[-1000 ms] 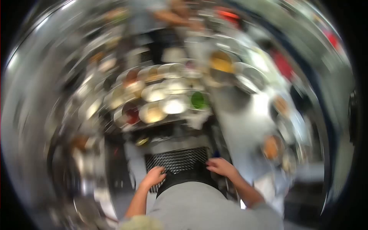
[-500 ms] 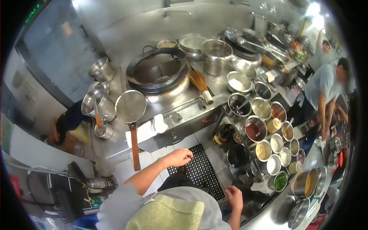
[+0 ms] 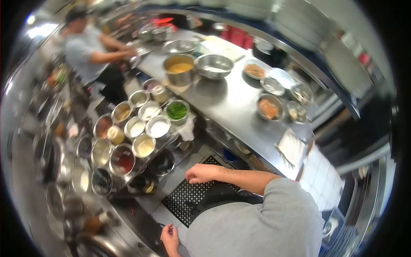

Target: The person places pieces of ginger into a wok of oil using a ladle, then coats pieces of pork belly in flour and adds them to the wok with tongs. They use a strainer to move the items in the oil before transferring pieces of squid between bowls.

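Note:
My right hand (image 3: 201,174) hangs over the black perforated floor mat (image 3: 182,201), its fingers curled in with nothing showing in them. Lower down, my left hand (image 3: 170,240) is near the stove-side counter edge, fingers loosely bent and apart, holding nothing that I can see. Nearest to my hands is a rack of metal pots. It has a pot of pale yellow contents (image 3: 144,146), a pot of red sauce (image 3: 123,161), a pot of white contents (image 3: 158,127) and a pot of chopped greens (image 3: 177,110).
A steel worktable (image 3: 231,100) runs across ahead, bearing a pot of yellow liquid (image 3: 178,70), steel bowls (image 3: 214,66), a bowl of orange-pink food (image 3: 269,108) and a folded cloth (image 3: 292,147). A co-worker (image 3: 92,51) stands at the far left. White floor tiles (image 3: 323,171) show at right.
My view has swung right, from the wok stove to the worktable. The pot rack has shifted to the left of the view. My right arm now reaches across in front of me; my left hand is lower.

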`<state>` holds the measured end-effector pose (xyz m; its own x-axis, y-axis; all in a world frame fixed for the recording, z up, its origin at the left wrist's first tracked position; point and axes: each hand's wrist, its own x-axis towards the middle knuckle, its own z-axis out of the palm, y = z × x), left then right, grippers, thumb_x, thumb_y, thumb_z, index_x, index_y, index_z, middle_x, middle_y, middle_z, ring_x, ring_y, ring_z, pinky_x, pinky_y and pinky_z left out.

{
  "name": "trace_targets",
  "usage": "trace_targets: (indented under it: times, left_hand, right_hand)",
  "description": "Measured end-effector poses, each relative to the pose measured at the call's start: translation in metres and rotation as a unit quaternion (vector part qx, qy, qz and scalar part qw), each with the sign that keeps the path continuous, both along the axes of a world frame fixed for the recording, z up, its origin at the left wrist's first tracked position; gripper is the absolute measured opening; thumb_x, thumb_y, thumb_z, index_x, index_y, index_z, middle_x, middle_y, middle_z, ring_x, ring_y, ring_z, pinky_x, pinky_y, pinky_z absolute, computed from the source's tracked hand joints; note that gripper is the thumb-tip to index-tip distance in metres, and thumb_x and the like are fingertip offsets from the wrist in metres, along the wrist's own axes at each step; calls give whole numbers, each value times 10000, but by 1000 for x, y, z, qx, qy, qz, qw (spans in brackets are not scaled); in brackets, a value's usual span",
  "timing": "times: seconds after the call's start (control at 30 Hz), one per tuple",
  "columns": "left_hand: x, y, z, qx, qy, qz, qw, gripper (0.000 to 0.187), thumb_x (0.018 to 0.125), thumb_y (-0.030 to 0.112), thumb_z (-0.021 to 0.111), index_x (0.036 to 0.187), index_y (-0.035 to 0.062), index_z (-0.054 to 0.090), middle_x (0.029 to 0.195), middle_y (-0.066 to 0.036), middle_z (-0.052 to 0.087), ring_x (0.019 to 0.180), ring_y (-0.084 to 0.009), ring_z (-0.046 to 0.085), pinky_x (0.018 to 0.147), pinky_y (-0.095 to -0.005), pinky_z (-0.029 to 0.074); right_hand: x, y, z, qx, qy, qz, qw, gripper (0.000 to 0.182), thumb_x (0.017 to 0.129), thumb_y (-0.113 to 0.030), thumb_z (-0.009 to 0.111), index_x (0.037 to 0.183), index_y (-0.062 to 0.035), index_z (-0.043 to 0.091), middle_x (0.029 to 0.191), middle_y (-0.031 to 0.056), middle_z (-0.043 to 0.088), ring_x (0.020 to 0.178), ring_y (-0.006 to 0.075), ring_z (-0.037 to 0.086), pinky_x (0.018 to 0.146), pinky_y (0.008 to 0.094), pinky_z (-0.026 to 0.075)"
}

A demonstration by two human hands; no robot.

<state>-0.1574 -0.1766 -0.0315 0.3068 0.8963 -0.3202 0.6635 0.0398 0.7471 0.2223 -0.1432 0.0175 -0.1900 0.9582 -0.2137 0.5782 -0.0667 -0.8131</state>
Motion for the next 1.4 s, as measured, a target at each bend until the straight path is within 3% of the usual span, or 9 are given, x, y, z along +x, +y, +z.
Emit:
trace_targets:
  times: [0.17, 0.37, 0.53, 0.77, 0.9, 1.1, 1.17, 1.33, 1.4]
  left_hand:
    - [55, 42, 11, -14, 34, -244, 969, 255, 786, 123, 667, 1003, -8, 650, 885, -153, 677, 796, -210, 668, 690, -304, 517]
    - [106, 91, 38, 65, 77, -240, 966, 241, 798, 105, 661, 998, -26, 637, 884, -151, 674, 804, -226, 664, 720, -319, 516]
    - [187, 77, 67, 56, 28, -303, 951, 210, 796, 80, 656, 978, -23, 635, 912, -169, 654, 824, -260, 649, 736, -341, 508]
    - [238, 42, 62, -1, -6, -343, 939, 210, 800, 79, 663, 985, -20, 644, 878, -143, 662, 757, -197, 654, 674, -283, 504]
    - [236, 37, 59, -2, -19, -313, 950, 198, 803, 69, 657, 978, -23, 643, 872, -133, 664, 738, -190, 654, 658, -286, 501]
    - [262, 31, 84, -8, -131, -285, 949, 140, 840, 40, 622, 962, -21, 656, 872, -102, 666, 744, -136, 645, 661, -249, 495]
    - [272, 26, 101, -131, -238, -230, 934, 173, 874, 53, 602, 1026, -26, 630, 974, -101, 640, 830, -142, 628, 720, -279, 518]
    - [232, 23, 123, -254, -433, -47, 864, 278, 918, 85, 577, 1167, -34, 546, 1119, -104, 580, 966, -156, 591, 840, -359, 547]
    - [189, 26, 100, -221, -386, -16, 895, 277, 910, 121, 601, 1149, -11, 557, 1052, -54, 609, 951, -138, 597, 837, -310, 521]
  right_hand:
    - [99, -82, 29, 94, 152, -435, 883, 210, 879, -230, 605, 935, -34, 654, 779, 83, 672, 692, 145, 631, 646, 291, 500]
    - [293, -249, -27, 336, 246, -833, 365, 244, 871, -303, 600, 928, -67, 577, 686, 41, 570, 555, 115, 551, 435, 258, 424]
    - [378, -321, -21, 231, 316, -877, 278, 295, 862, -301, 619, 997, -64, 506, 736, 91, 568, 555, 177, 587, 433, 299, 485]
    - [392, -346, -72, 321, 183, -846, 384, 162, 833, -154, 589, 859, -8, 524, 773, 85, 561, 658, 210, 629, 533, 309, 560]
    - [349, -345, -21, 315, 5, -849, 424, 165, 846, -114, 563, 724, -9, 525, 651, 25, 513, 603, 98, 524, 545, 245, 497]
    - [293, -254, 70, 296, -4, -652, 698, 172, 831, -113, 592, 703, -19, 527, 627, -13, 489, 595, 72, 446, 543, 230, 366]
    - [261, -207, 91, 196, -33, -581, 789, 182, 828, -118, 601, 695, -27, 516, 615, -20, 470, 606, 57, 424, 539, 247, 369]
    - [154, -83, 58, 118, 198, -304, 924, 205, 845, -100, 598, 690, -46, 477, 661, -54, 449, 628, 43, 413, 553, 225, 369]
    - [94, -46, 47, 72, 281, -195, 937, 186, 856, -71, 587, 704, -43, 483, 733, -37, 493, 642, 45, 429, 559, 209, 372]
